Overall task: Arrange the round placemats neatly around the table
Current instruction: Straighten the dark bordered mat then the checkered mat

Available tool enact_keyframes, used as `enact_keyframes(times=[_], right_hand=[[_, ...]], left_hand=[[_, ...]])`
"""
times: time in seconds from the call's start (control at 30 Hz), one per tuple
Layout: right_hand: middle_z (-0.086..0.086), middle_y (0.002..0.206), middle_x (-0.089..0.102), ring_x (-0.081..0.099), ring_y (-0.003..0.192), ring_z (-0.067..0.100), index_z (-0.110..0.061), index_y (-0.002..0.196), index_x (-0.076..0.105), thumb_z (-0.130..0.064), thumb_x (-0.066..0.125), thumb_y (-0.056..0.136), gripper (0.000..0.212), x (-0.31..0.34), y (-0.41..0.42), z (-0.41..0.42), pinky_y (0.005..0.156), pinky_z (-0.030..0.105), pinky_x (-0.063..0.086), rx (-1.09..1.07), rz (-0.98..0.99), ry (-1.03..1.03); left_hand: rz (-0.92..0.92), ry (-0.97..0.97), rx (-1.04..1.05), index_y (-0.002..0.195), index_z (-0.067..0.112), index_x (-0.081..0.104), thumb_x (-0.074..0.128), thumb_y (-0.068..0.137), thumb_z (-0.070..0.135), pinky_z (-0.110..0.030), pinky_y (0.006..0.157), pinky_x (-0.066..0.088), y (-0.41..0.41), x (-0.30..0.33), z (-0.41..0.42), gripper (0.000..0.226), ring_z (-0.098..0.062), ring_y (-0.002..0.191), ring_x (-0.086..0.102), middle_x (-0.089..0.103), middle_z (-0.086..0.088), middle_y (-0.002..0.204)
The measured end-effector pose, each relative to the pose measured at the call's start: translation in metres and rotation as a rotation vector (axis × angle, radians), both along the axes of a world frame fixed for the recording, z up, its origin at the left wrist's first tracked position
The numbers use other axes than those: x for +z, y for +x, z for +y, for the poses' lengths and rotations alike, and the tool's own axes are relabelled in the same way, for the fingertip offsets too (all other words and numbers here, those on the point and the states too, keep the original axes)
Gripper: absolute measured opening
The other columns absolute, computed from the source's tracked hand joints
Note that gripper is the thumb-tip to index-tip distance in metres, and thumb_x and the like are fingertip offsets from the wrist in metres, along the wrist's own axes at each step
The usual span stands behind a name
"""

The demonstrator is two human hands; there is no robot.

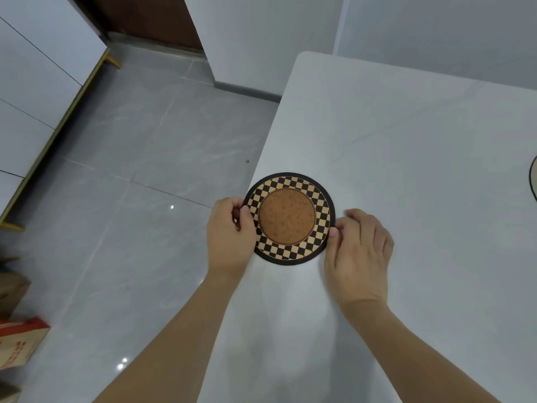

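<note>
Pinching opposite edges, the left hand (pixel 229 234) and right hand (pixel 359 251) had their fingers (pixel 334 231) clamped on a checkered round placemat (pixel 287 218), which lay between them near the white surface's (pixel 406 126) left edge.

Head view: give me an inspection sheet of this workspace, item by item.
Surface: pale table, mostly bare.
Job's things: checkered placemat flat near the table's left edge; second mat cut off at the right.
Clutter: nothing seen on the table.
Grippers: left hand pinches the placemat's left rim; right hand at its right rim.
Cables: nothing seen.
Surroundings: grey tiled floor, white cabinets, boxes at lower left.
</note>
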State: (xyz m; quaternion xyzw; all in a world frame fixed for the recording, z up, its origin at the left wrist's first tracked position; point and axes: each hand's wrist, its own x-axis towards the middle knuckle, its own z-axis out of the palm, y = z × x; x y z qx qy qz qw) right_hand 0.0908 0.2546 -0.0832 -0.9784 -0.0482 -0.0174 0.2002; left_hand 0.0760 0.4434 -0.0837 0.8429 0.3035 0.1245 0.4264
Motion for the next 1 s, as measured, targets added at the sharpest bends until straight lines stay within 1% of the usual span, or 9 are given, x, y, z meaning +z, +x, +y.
enact_keyframes(times=[0.07,0.2,0.27,0.37,0.5,0.63,0.77,0.9,1.0], right_hand=[[0.002,0.125,0.051,0.041,0.121,0.024,-0.015,0.105,0.056,-0.027,0.038,0.093,0.025,0.0001,-0.0003,-0.0005,0.106,0.037,0.022,0.007,0.003,-0.008],[0.0,0.126,0.049,0.038,0.121,0.023,-0.017,0.122,0.051,-0.027,0.039,0.093,0.033,0.0022,0.0007,0.0004,0.106,0.036,0.021,0.012,0.01,-0.045],[-0.001,0.127,0.048,0.037,0.121,0.022,-0.019,0.128,0.048,-0.027,0.04,0.093,0.037,0.0027,0.001,-0.0001,0.106,0.036,0.02,0.027,0.022,-0.071],[-0.001,0.13,0.047,0.037,0.125,0.023,-0.02,0.133,0.045,-0.031,0.041,0.093,0.041,0.0035,0.0019,-0.0004,0.107,0.036,0.019,0.055,0.053,-0.121],[0.001,0.144,0.04,0.032,0.135,0.022,-0.015,0.14,0.038,-0.036,0.038,0.095,0.05,0.0027,0.0027,0.0,0.113,0.037,0.015,0.076,0.081,-0.153],[0.003,0.15,0.036,0.029,0.14,0.022,-0.013,0.141,0.038,-0.037,0.034,0.096,0.051,0.0011,0.0024,-0.0009,0.117,0.038,0.012,0.095,0.087,-0.142],[0.002,0.149,0.037,0.029,0.14,0.021,-0.016,0.14,0.038,-0.037,0.034,0.096,0.049,0.001,0.0028,-0.0012,0.116,0.037,0.011,0.093,0.091,-0.159],[0.001,0.148,0.038,0.029,0.14,0.021,-0.015,0.14,0.038,-0.037,0.034,0.096,0.049,0.0007,0.0027,-0.0008,0.116,0.037,0.01,0.096,0.089,-0.153],[0.001,0.148,0.039,0.029,0.14,0.02,-0.014,0.14,0.039,-0.037,0.035,0.096,0.05,0.0007,0.002,-0.0004,0.117,0.037,0.011,0.095,0.084,-0.153]], left_hand=[[-0.015,-0.051,0.01,0.095,0.018,0.061,0.054,0.091,0.012,-0.026,0.067,0.05,-0.0015,-0.0011,0.0015,0.01,-0.014,0.077,0.058,0.06,-0.002,0.092],[-0.025,-0.082,0.02,0.109,0.019,0.061,0.059,0.091,0.016,-0.019,0.065,0.046,-0.0014,-0.0007,0.0014,0.018,-0.007,0.069,0.052,0.058,0.001,0.084],[-0.03,-0.04,0.018,0.106,0.02,0.062,0.059,0.091,0.017,-0.021,0.067,0.047,-0.0018,0.001,-0.0003,0.016,-0.008,0.072,0.053,0.058,0.001,0.086],[-0.027,0.03,-0.001,0.104,0.019,0.064,0.059,0.091,0.019,-0.029,0.072,0.049,-0.0012,0.0013,-0.0018,0.014,-0.016,0.081,0.056,0.058,0.001,0.089],[0.003,0.148,-0.036,0.108,0.016,0.063,0.057,0.092,0.019,-0.028,0.076,0.044,0.0003,-0.0012,-0.0031,0.018,-0.018,0.089,0.052,0.054,0.002,0.091],[0.023,0.176,-0.033,0.112,0.016,0.06,0.054,0.094,0.022,-0.033,0.079,0.046,0.0012,-0.0035,-0.0041,0.02,-0.016,0.096,0.045,0.051,0.003,0.093],[0.009,0.177,-0.046,0.11,0.014,0.062,0.054,0.094,0.021,-0.037,0.081,0.05,0.0011,-0.0054,-0.004,0.02,-0.017,0.099,0.049,0.048,0.005,0.099],[0.002,0.181,-0.047,0.109,0.012,0.063,0.054,0.093,0.02,-0.035,0.08,0.051,0.0015,-0.0058,-0.004,0.019,-0.018,0.099,0.051,0.048,0.005,0.101],[-0.01,0.182,-0.056,0.113,0.012,0.061,0.054,0.094,0.019,-0.033,0.079,0.051,0.0009,-0.0057,-0.0038,0.021,-0.019,0.096,0.052,0.047,0.004,0.101]])
